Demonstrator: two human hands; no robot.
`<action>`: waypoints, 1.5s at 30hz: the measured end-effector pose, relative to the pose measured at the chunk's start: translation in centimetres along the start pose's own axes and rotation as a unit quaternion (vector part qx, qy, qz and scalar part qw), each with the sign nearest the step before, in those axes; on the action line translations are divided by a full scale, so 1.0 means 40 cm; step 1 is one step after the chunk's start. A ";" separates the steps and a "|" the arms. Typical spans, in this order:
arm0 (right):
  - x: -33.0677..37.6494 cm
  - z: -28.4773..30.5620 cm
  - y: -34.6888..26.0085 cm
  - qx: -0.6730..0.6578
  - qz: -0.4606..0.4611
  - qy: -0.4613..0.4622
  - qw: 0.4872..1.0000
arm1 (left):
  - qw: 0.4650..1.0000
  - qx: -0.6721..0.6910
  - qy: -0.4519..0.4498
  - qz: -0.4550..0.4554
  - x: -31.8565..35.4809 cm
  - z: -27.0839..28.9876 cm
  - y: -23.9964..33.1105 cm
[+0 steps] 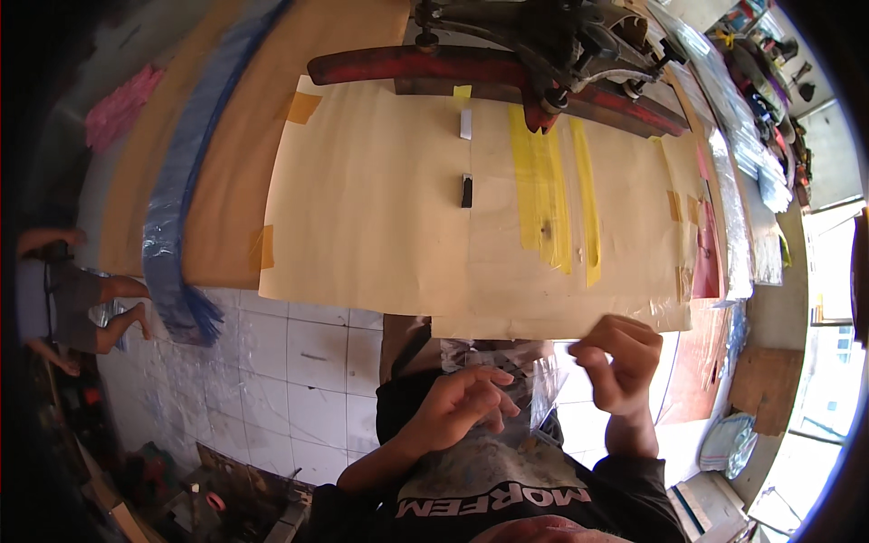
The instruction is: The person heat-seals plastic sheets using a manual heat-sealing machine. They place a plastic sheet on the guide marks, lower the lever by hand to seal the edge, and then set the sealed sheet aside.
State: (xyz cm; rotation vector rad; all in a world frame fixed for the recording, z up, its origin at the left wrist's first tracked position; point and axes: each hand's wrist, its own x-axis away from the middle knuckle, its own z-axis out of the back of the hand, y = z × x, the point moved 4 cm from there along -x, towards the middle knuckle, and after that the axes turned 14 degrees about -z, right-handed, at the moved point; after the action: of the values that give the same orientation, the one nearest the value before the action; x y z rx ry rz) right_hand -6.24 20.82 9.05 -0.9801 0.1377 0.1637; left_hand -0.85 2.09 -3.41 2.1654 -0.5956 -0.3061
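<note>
My left hand hovers over my lap in front of the board's near edge. Its fingers are loosely bent and apart, and I see nothing in them. My right hand is raised at the near right corner of the paper-covered board, with curled fingers pressed together. Whatever it may pinch is too small or hidden to make out. On the paper lie a small black block and a small white piece, in line with each other. Yellow tape strips run beside them.
A red-edged metal press frame spans the far side of the board. Blue plastic film hangs at left over brown sheet. Another person sits on the tiled floor at far left. Clear plastic bundles lie at right.
</note>
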 end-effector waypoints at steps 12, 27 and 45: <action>0.202 -0.012 0.219 -0.031 -0.227 0.236 0.944 | 1.000 0.009 0.015 -0.002 -0.017 0.000 -0.019; 0.174 -0.007 0.181 -0.019 -0.229 0.185 0.956 | 0.999 -0.010 0.020 -0.024 -0.028 -0.006 -0.002; 0.133 0.007 0.122 -0.051 -0.239 0.008 0.970 | 0.998 -0.003 0.038 -0.053 -0.049 -0.078 -0.009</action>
State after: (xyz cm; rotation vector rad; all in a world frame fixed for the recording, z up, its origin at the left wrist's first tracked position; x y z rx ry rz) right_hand -2.00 24.12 4.24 -1.0903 -0.0954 -0.2826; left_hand -1.11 5.41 -1.77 2.1969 -0.4373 -0.2808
